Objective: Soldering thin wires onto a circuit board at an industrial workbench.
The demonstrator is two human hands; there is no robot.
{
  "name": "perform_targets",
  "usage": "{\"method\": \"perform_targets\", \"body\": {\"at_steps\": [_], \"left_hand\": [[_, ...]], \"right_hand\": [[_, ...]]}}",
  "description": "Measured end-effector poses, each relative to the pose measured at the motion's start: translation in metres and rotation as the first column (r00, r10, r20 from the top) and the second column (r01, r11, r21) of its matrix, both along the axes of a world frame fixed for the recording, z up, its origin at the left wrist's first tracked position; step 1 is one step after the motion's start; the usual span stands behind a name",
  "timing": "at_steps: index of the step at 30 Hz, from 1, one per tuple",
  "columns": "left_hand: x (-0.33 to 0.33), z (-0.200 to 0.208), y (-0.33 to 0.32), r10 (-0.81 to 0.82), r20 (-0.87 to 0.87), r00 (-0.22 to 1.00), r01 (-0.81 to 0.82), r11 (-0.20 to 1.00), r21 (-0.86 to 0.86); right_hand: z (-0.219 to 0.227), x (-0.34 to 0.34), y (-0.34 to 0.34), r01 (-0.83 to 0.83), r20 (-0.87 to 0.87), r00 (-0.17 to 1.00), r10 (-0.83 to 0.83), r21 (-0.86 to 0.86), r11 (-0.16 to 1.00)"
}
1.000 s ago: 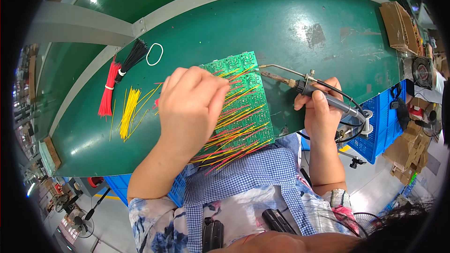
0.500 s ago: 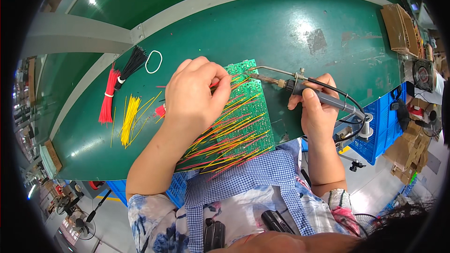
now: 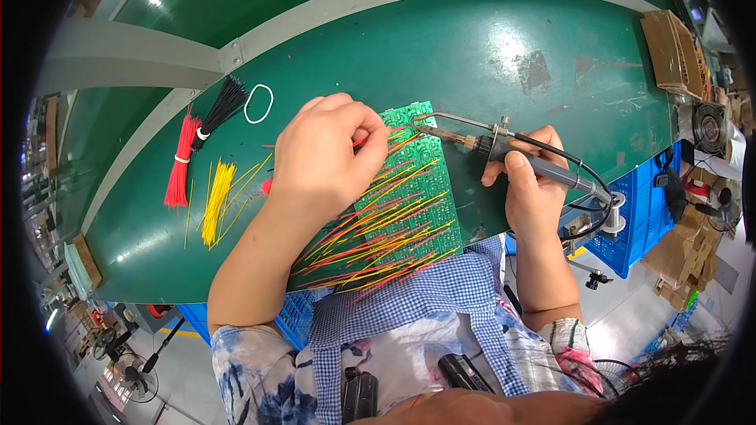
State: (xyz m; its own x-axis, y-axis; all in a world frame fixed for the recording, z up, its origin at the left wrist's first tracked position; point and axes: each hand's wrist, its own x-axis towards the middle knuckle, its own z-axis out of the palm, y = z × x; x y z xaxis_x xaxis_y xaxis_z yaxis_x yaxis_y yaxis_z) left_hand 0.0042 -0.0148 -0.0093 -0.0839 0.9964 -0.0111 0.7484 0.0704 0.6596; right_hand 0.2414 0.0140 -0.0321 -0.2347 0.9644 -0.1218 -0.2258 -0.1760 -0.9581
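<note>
My right hand [image 3: 535,181] grips a soldering iron [image 3: 543,168] with a thin metal guide tube [image 3: 465,120] fixed along it. The iron's tip points left and meets the far part of a green circuit board [image 3: 429,220]. My left hand [image 3: 331,153] is closed in a pinch over the board's far left side. A red wire [image 3: 396,129] runs from its fingertips toward the iron's tip; the exact contact is too small to make out. Rows of red and yellow wires [image 3: 378,240] stick out from the board toward the lower left.
On the green table [image 3: 331,47], left of my hand, lie loose yellow wires [image 3: 216,205], a tied red bundle [image 3: 180,173], a tied black bundle [image 3: 224,106] and a white loop [image 3: 258,104]. A cardboard box [image 3: 672,51] stands far right. Beside the right edge are a spool [image 3: 614,216] and blue crate [image 3: 650,220].
The soldering iron's tip has shifted very slightly left and nearer to me. My left hand holds almost the same place over the board.
</note>
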Motion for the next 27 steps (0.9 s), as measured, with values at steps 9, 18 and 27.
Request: {"method": "perform_targets", "body": {"at_steps": [9,18,27], "left_hand": [[0.0036,0.0021,-0.0011,0.007,-0.024,1.0,-0.007,1.0,0.003],[0.0052,0.0008,-0.0011,0.017,-0.045,0.999,-0.016,1.0,0.013],[0.0061,0.0051,-0.0014,0.037,-0.048,0.998,-0.039,0.998,-0.055]], "right_hand": [[0.0003,0.0009,-0.0016,-0.01,0.001,1.0,0.01,0.002,1.0],[-0.0023,0.002,-0.0017,-0.009,0.034,0.999,0.008,0.036,0.999],[-0.0025,0.0026,-0.0063,0.056,-0.018,0.998,-0.056,0.03,0.998]]}}
